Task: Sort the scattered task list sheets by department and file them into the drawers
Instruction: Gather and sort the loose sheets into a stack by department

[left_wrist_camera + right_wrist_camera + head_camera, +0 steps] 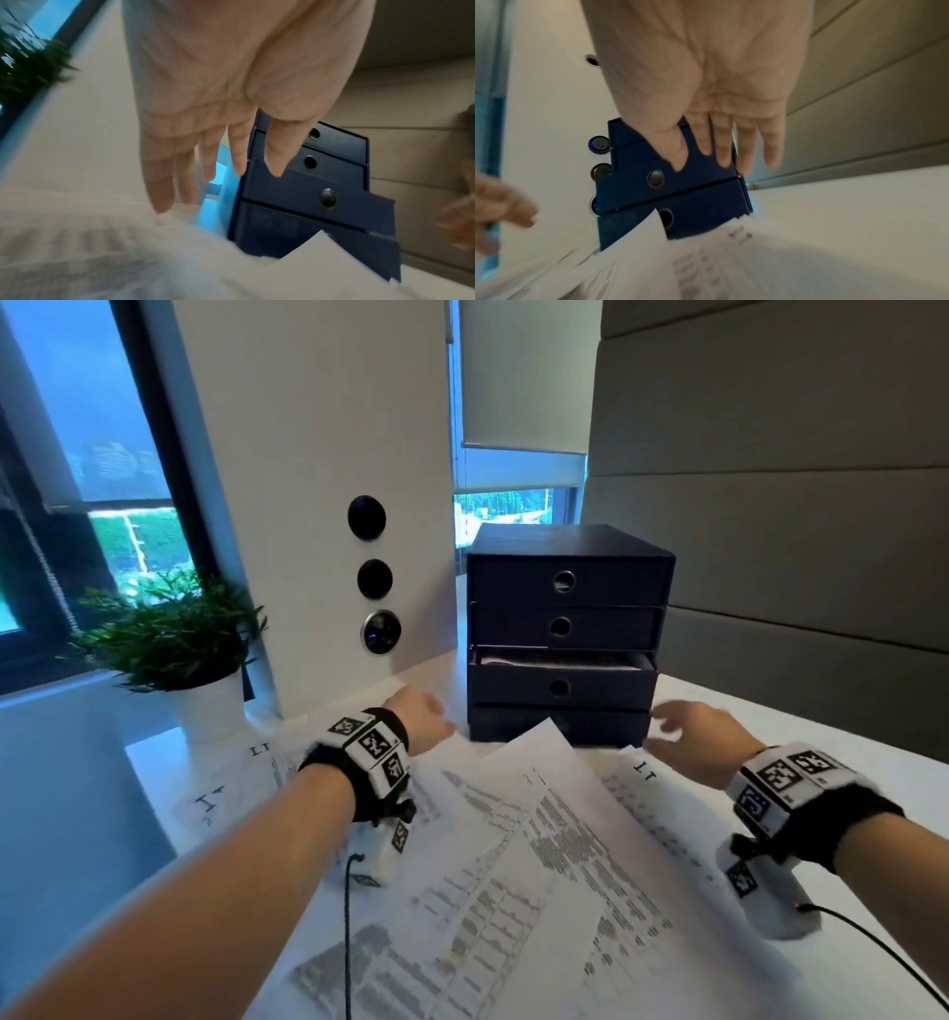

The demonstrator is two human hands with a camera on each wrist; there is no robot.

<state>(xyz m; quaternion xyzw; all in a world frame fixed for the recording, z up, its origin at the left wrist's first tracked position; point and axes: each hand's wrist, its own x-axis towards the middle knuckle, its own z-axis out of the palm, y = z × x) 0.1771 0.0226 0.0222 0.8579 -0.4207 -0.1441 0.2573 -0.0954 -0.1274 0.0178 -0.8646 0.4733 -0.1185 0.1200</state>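
A dark blue drawer unit [565, 634] stands at the back of the white desk; its third drawer [562, 685] is pulled out a little, with white paper showing inside. Several printed task sheets [513, 855] lie scattered and overlapping in front of it; one at the right is headed "IT" [644, 770]. My left hand [421, 719] hovers just left of the unit, fingers straight, holding nothing. My right hand [683, 731] hovers at the unit's lower right corner, also empty. Both wrist views show the straight fingers [239, 158] [723, 150] before the drawers.
A potted green plant [179, 649] in a white pot stands at the desk's back left. A white pillar with three round black fittings [375, 577] rises left of the drawer unit. Grey wall panels [796, 557] close off the right side.
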